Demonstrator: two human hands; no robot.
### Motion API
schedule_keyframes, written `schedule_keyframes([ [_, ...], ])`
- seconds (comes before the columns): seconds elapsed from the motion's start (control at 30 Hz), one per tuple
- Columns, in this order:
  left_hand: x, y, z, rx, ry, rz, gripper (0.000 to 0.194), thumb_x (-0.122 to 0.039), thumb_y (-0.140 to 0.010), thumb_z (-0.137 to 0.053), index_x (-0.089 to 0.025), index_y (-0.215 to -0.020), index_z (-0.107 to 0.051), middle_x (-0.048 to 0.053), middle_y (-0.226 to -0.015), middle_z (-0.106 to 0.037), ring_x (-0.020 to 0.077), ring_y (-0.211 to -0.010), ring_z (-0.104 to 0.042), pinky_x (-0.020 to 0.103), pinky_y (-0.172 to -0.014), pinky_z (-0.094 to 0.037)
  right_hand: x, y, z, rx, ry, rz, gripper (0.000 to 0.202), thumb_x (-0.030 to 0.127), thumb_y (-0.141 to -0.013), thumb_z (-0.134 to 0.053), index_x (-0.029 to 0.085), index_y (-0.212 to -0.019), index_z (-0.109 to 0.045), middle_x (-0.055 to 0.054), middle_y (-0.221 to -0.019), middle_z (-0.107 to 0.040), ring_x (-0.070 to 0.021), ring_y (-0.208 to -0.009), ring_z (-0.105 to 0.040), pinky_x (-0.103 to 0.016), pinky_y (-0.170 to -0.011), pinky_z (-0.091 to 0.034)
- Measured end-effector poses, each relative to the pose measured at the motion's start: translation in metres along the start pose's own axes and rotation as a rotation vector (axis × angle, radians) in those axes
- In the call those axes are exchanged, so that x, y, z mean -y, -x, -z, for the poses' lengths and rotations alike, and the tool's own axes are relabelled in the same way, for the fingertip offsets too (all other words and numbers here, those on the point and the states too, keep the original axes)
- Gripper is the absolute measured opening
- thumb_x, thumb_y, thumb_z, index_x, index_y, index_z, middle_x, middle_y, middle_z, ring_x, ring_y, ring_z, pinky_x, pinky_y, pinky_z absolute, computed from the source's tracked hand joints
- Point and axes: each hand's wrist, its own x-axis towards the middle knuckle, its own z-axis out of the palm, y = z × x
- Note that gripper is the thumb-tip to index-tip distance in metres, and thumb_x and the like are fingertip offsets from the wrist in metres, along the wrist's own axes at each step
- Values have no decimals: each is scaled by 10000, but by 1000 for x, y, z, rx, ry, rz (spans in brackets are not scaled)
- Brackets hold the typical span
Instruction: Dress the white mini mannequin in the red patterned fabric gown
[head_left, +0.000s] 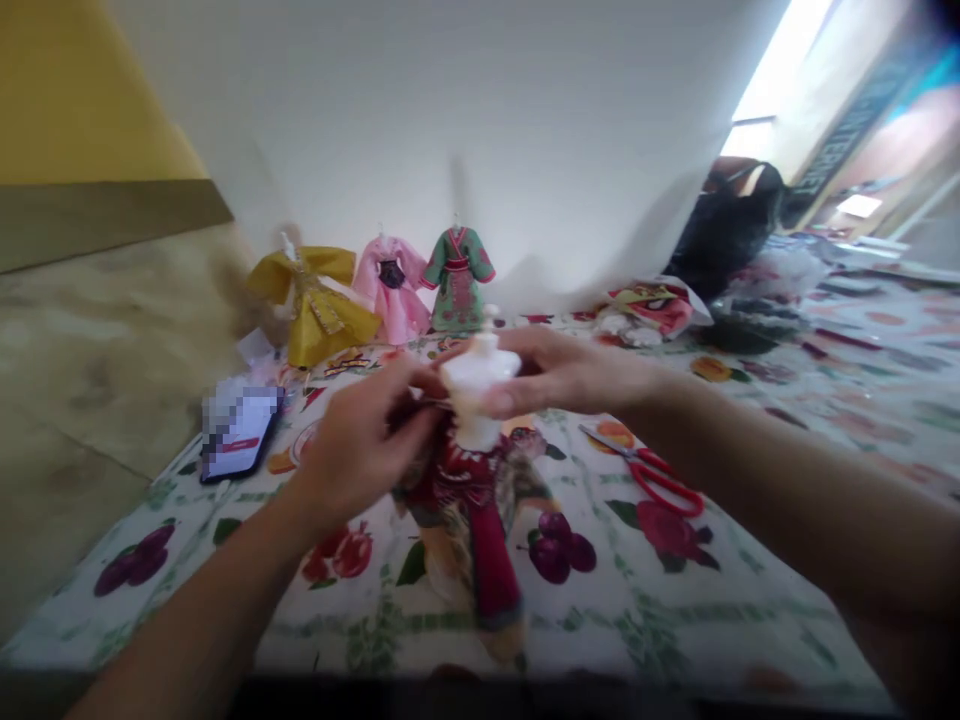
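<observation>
In the middle, a small white mannequin torso (484, 375) stands upright above the table. A dark red doll dress (491, 545) with a patterned skirt sits low around it, its long red panel hanging toward me. My right hand (559, 375) grips the torso from the right, thumb in front and fingers behind. My left hand (379, 430) is closed in a pinch at the torso's left side, just above the dress. Something thin shows at its fingertips, too blurred to name. Red-handled scissors (660, 480) lie partly open beneath my right forearm.
Along the wall stand doll dresses: a yellow one (322, 310), a pink one (391, 285) and a green one (459, 280). A phone (244, 432) lies at the left. Folded cloth (652, 308) and a black bag (724, 225) are at the back right. Fruit-print cloth (337, 620) covers the table.
</observation>
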Motion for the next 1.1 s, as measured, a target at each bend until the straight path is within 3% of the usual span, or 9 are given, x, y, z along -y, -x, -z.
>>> schedule_keyframes([
  [0.2, -13, -16, 52, -339, -186, 101, 142, -212, -815, -673, -202, -941, -609, -49, -771, -691, 117, -674, -650, 217, -600, -519, 33, -41, 14, 20, 316, 288, 260, 389, -872, -647, 140, -938, -611, 71, -774, -484, -63, -771, -512, -165, -661, -376],
  [0.3, -27, -18, 66, -373, -288, 111, 146, -170, -801, -673, -185, -932, -613, -47, -773, -689, 102, -682, -646, 210, -641, -536, 47, -46, 15, 5, 477, 387, 338, 421, -850, -635, 120, -997, -595, 91, -826, -489, -48, -813, -506, -165, -704, -370],
  [0.37, -27, -11, 64, -347, -322, 125, 137, -219, -826, -669, -187, -947, -616, -38, -760, -684, 104, -649, -637, 209, -598, -521, 44, -39, 12, -5, 561, 412, 407, 441, -844, -645, 100, -1058, -586, 83, -886, -527, -57, -842, -514, -177, -734, -384],
  [0.47, -10, 4, 41, -233, -391, 87, 145, -298, -860, -651, -208, -970, -624, -26, -788, -688, 116, -620, -623, 228, -562, -488, 13, -13, -2, -5, 601, 390, 389, 376, -885, -652, 108, -1156, -577, 8, -1012, -611, -117, -921, -577, -224, -796, -441],
  [0.6, 26, 22, -14, 77, -387, -167, 77, -168, -886, -549, -207, -926, -602, 6, -896, -679, 170, -835, -651, 297, -752, -516, -62, 39, -25, -28, 676, 286, 334, 273, -950, -582, 142, -1254, -534, -123, -1198, -612, -208, -1095, -595, -329, -905, -499],
  [0.73, 45, 30, -63, 266, -249, -144, 99, -144, -924, -502, -208, -969, -562, 24, -978, -648, 167, -919, -638, 288, -801, -511, -112, 85, -36, 12, 951, 155, 300, 155, -963, -477, 177, -1255, -544, -144, -1323, -569, -259, -1227, -531, -419, -980, -476],
  [0.83, 47, 31, -82, 339, -202, -131, 81, -157, -933, -504, -209, -970, -553, 28, -986, -631, 175, -921, -631, 306, -815, -509, -118, 105, -36, 35, 1027, 27, 438, 74, -929, -441, 218, -1337, -509, -136, -1377, -536, -280, -1265, -503, -452, -966, -478],
  [0.93, 47, 30, -90, 371, -188, -109, 68, -171, -938, -505, -209, -964, -554, 26, -979, -619, 178, -893, -633, 317, -795, -514, -107, 111, -31, 34, 922, -73, 580, 56, -867, -482, 226, -1420, -443, -134, -1400, -508, -283, -1287, -480, -461, -993, -461],
  [1.1, 48, 28, -90, 295, -176, -133, 89, -148, -926, -541, -214, -985, -554, 22, -1001, -619, 170, -946, -628, 301, -820, -517, -88, 95, -33, -79, 671, -79, 455, 165, -910, -518, 223, -1360, -480, -112, -1375, -501, -242, -1262, -482, -396, -1033, -434],
])
